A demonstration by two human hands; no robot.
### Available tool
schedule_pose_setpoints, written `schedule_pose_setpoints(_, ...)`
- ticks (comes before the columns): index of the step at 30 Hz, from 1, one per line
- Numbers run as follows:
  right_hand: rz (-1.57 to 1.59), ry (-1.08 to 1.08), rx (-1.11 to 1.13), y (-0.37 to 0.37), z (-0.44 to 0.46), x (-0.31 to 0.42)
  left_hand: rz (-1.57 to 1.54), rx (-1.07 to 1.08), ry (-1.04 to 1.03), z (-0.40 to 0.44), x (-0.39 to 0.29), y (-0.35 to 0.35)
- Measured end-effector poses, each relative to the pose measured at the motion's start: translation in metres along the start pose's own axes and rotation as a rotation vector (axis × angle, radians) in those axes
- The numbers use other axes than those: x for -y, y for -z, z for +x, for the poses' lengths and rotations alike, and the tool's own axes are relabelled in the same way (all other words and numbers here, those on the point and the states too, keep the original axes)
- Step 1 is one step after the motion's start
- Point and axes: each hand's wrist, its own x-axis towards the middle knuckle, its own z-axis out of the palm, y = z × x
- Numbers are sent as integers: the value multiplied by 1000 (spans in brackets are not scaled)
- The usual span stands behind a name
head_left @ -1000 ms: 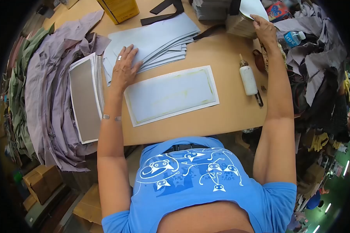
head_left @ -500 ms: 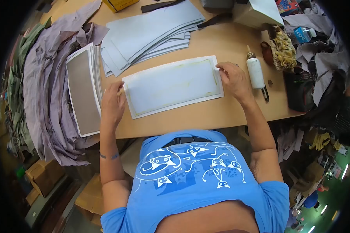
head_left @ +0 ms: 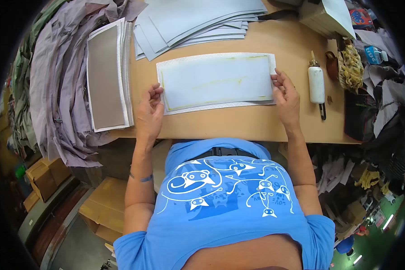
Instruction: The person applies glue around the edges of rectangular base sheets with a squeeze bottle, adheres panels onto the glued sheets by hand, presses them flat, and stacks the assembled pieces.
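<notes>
A pale bluish-white panel (head_left: pixel 216 83) with yellowish glue-like streaks lies on a slightly larger white textured sheet (head_left: pixel 184 108), whose border shows around it. At the left edge, my left hand (head_left: pixel 150 110) has its bent fingertips against the layered sheets. My right hand (head_left: pixel 287 99) holds the opposite edge, fingers above and thumb lower down. The undersides of both edges are hidden. Right of that hand lies a white glue bottle (head_left: pixel 316 85) with a nozzle. Behind the panel is a fanned stack of light grey sheets (head_left: pixel 202 20).
A stack of brown-faced, white-edged panels (head_left: pixel 107 76) stands at the left beside heaped mauve fabric (head_left: pixel 58 85). On the right are a box with yellowish scraps (head_left: pixel 350 67), a water bottle (head_left: pixel 374 55) and a white-topped box (head_left: pixel 326 18). The table's front edge (head_left: pixel 220 137) is near my body.
My view has shifted, so the table items appear higher and farther right. The panel sits straighter. My right hand has slid from its upper right corner down along the right edge.
</notes>
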Motion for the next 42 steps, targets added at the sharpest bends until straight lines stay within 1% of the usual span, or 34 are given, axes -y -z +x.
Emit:
schedule_pose_setpoints(2,385,-191,19,2,4,-6,-162,31,48,4,6,3)
schedule_pose_setpoints(3,487,-229,36,4,5,-7,-246,48,69,5,7,3)
schedule_pose_setpoints(5,690,-308,68,9,6,-7,-293,69,150,6,1,6)
schedule_pose_setpoints(8,784,-308,-18,9,4,-7,-352,79,199,6,-5,8)
schedule_pose_setpoints(11,854,-261,31,10,3,-16,-307,71,141,7,6,8)
schedule_pose_setpoints(14,831,-206,57,6,3,-27,-325,57,164,5,2,9)
schedule_pose_setpoints(17,497,97,19,6,4,-20,-291,71,145,4,5,11)
schedule_pose_setpoints(20,210,237,-44,5,5,-12,-326,43,156,4,1,10)
schedule_pose_setpoints(23,-29,456,-139,14,10,9,-258,40,141,6,3,11)
schedule_pose_setpoints(24,29,472,-168,17,12,19,-234,26,116,6,6,11)
schedule_pose_setpoints(27,-47,588,-117,31,19,56,-31,14,95,3,5,11)
schedule_pose_setpoints(30,-267,763,-90,37,30,105,-94,-73,-35,-4,18,2)
schedule_pose_setpoints(31,-343,831,-79,37,34,122,-146,-89,-45,-7,23,0)
schedule_pose_setpoints(33,-328,871,-33,33,41,147,-247,-120,-68,-13,32,-4)
schedule_pose_setpoints(37,-310,967,88,29,57,200,-424,-144,-57,-20,28,-9)
schedule_pose_setpoints(41,-301,875,156,34,61,241,-850,-309,47,-19,6,-12)
schedule_pose_setpoints(42,-297,874,161,36,61,245,-836,-326,16,-17,18,-13)
